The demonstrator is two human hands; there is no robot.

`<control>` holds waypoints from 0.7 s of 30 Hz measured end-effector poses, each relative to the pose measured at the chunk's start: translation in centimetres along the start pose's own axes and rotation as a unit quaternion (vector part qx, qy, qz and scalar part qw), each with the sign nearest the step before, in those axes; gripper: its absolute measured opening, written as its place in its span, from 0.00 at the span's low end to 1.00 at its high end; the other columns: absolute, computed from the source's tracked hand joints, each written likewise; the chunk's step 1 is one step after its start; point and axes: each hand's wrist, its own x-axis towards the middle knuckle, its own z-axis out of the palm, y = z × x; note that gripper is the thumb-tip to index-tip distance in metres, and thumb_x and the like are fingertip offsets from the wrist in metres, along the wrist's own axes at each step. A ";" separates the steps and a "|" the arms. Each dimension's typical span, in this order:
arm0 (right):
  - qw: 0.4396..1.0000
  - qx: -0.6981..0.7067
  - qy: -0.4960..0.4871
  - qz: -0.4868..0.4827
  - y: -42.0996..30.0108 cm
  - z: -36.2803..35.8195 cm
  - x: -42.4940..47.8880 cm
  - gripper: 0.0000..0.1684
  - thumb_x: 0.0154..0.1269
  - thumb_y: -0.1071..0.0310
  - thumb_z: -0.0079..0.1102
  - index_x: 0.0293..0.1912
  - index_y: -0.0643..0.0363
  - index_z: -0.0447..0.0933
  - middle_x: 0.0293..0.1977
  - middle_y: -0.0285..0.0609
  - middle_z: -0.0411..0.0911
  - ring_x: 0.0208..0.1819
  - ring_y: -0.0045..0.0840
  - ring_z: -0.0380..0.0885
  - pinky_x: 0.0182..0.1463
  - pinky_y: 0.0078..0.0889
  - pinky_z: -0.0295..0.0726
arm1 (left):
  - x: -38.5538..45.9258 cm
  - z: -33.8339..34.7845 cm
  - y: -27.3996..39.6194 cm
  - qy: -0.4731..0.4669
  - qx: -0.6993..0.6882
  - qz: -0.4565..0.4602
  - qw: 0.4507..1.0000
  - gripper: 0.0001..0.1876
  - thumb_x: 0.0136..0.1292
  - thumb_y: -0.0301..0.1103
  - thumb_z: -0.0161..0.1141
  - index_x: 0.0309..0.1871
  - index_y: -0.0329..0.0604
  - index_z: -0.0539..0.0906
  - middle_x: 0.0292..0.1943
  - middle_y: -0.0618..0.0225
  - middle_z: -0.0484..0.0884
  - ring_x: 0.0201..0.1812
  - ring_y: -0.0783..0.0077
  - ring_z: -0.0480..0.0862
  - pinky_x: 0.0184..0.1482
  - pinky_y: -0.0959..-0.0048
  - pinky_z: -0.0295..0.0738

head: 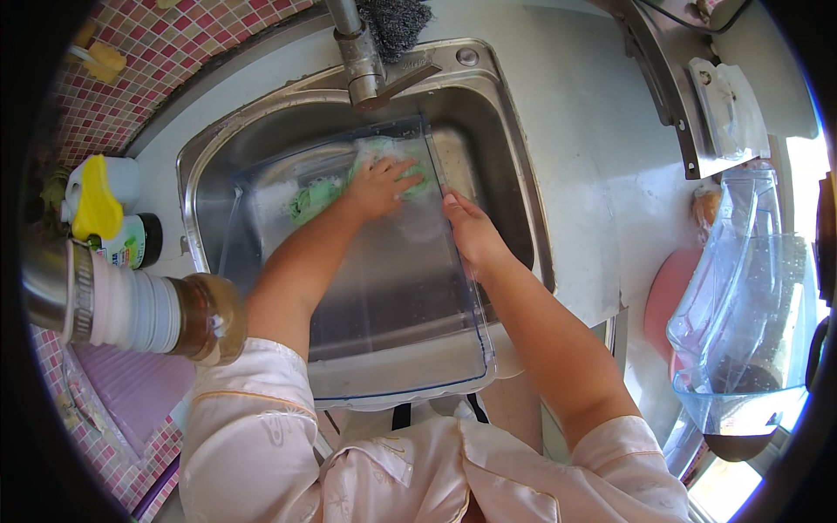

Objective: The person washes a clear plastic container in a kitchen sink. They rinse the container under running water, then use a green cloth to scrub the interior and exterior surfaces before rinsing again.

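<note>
A large clear plastic bin [366, 274], probably a refrigerator drawer, lies across the stainless steel sink [533, 216]. Its near end overhangs the sink's front edge, close to my body. My left hand [381, 187] is inside the bin, fingers spread over a wet green cloth [317, 198] with white suds around it. The palm covers part of the cloth. On the right side, my right hand [472, 230] grips the bin's side wall, thumb on top of the rim. Above the bin's far end hangs the metal faucet [365, 78].
A dark grey scouring cloth [395, 26] sits behind the faucet. Bottles, one with a yellow part [98, 199], stand left of the sink. A ribbed pipe [150, 301] juts in at left. More clear plastic bins [739, 281] and a pink basin [670, 307] are at right.
</note>
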 end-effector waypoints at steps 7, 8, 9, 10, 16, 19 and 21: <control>0.997 -0.073 0.008 0.020 -0.6 0.1 -0.6 0.26 0.69 0.52 0.46 0.63 0.51 0.64 0.56 0.40 0.69 0.57 0.23 0.63 0.58 0.28 0.62 | -0.1 -2.2 -3.4 -0.058 0.128 0.055 0.988 0.24 0.53 0.29 0.52 0.56 0.60 0.73 0.63 0.70 0.64 0.60 0.60 0.66 0.58 0.58 0.61; 0.997 -0.068 0.009 0.019 -0.6 -0.1 -0.5 0.26 0.69 0.52 0.46 0.63 0.50 0.63 0.57 0.41 0.68 0.58 0.24 0.62 0.59 0.30 0.62 | -1.0 -2.6 -4.1 -0.014 0.132 0.026 0.991 0.23 0.53 0.28 0.50 0.55 0.59 0.74 0.63 0.70 0.64 0.59 0.60 0.67 0.58 0.58 0.62; 0.998 -0.058 0.014 0.018 -0.6 -0.4 -0.5 0.26 0.69 0.53 0.46 0.63 0.50 0.63 0.58 0.42 0.67 0.59 0.26 0.62 0.59 0.31 0.61 | -2.1 -2.6 -4.9 0.008 0.145 0.023 0.989 0.22 0.53 0.28 0.50 0.54 0.58 0.74 0.62 0.70 0.65 0.58 0.59 0.67 0.58 0.58 0.62; 0.998 -0.051 0.015 0.017 -0.6 -0.5 -0.3 0.27 0.69 0.53 0.46 0.63 0.50 0.63 0.59 0.43 0.66 0.60 0.27 0.61 0.60 0.33 0.60 | -3.5 -2.6 -6.1 0.029 0.161 0.015 0.986 0.21 0.53 0.28 0.51 0.53 0.57 0.75 0.62 0.69 0.65 0.58 0.58 0.67 0.57 0.59 0.63; 0.998 -0.053 -0.006 0.013 -0.9 -0.2 -0.8 0.29 0.68 0.51 0.46 0.65 0.49 0.60 0.63 0.44 0.61 0.64 0.31 0.56 0.63 0.37 0.57 | -13.8 -3.7 -10.5 0.031 0.160 -0.172 0.971 0.20 0.52 0.26 0.51 0.50 0.52 0.77 0.59 0.68 0.67 0.56 0.55 0.68 0.57 0.57 0.65; 0.996 -0.080 0.012 0.031 -1.0 0.1 -1.0 0.29 0.68 0.50 0.46 0.65 0.48 0.60 0.63 0.43 0.61 0.65 0.33 0.56 0.63 0.38 0.56 | -16.1 -4.3 -10.5 0.027 0.158 -0.275 0.948 0.20 0.51 0.25 0.51 0.50 0.51 0.77 0.58 0.67 0.68 0.56 0.54 0.68 0.55 0.59 0.68; 0.997 -0.067 0.002 0.025 -0.7 -0.1 -0.6 0.29 0.68 0.50 0.46 0.65 0.48 0.60 0.63 0.43 0.61 0.65 0.33 0.56 0.63 0.38 0.56 | -15.7 -4.1 -9.6 0.063 0.171 -0.286 0.941 0.21 0.51 0.23 0.51 0.50 0.51 0.77 0.57 0.66 0.68 0.56 0.53 0.68 0.53 0.60 0.69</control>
